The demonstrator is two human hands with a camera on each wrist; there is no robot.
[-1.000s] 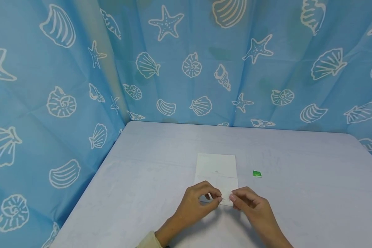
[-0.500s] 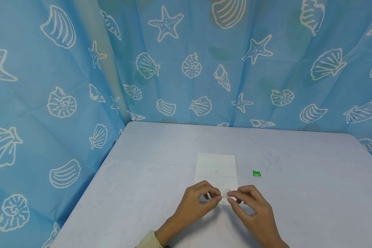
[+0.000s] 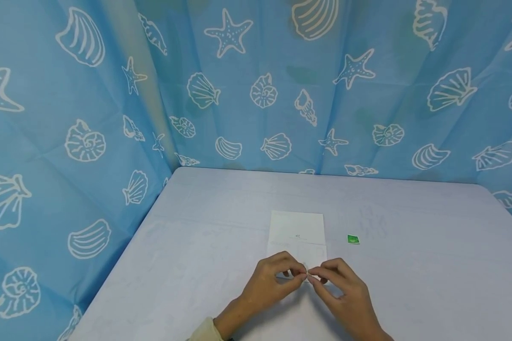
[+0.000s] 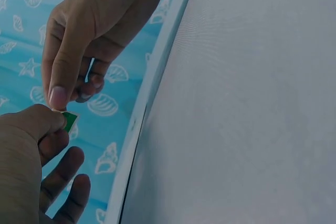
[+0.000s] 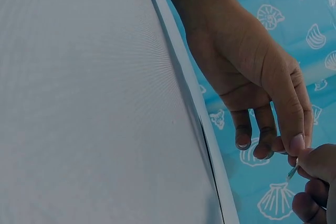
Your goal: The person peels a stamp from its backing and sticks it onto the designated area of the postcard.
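Observation:
Thumb and fingers of my left hand (image 3: 269, 280) pinch a small green sticker (image 4: 70, 121) with a pale border. My right hand (image 3: 345, 291) meets it there, thumb and forefinger pinched at the sticker's edge. In the right wrist view the sticker (image 5: 293, 172) is seen nearly edge-on between the fingertips. Beneath the hands lies a white creased sheet or card (image 3: 296, 223) with a small dark mark near its middle; the left hand covers part of its lower half. A second green sticker-like piece (image 3: 353, 239) lies flat to the right of the sheet.
A pale cloth covers the table (image 3: 213, 208). Blue curtains (image 3: 247, 113) with white shell and starfish prints hang behind it and along the left side.
My right hand has moved left, its fingertips closing onto the small piece at the left fingertips. The piece has turned to show only a thin edge. The left hand has barely moved.

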